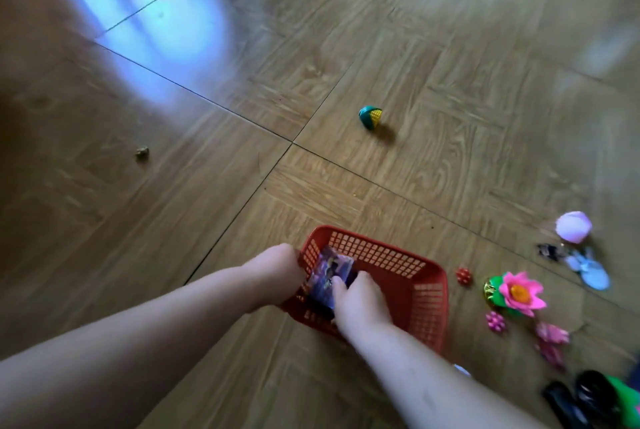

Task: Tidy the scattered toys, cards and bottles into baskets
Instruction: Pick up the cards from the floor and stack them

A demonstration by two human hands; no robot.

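Beside lotus toy (519,293), red basket (437,293): left fingers (291,257) grip rim, right fingers (362,279) hold cards (330,266).

Laid with wood-grain floor tiles (207,255), crossed by dark joint lines (194,91). Marked at left by a small brownish scrap (142,152); washed upper left by bluish glare (166,30).

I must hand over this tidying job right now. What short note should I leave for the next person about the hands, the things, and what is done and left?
The left hand is at the left rim of the red basket, with its fingers hidden.
The right hand holds the cards inside the basket.
Done: the cards are in the basket but not yet released.
Left: the corn toy far ahead on the floor. The red ball, pink flower, lilac ball and other small toys lie right of the basket.
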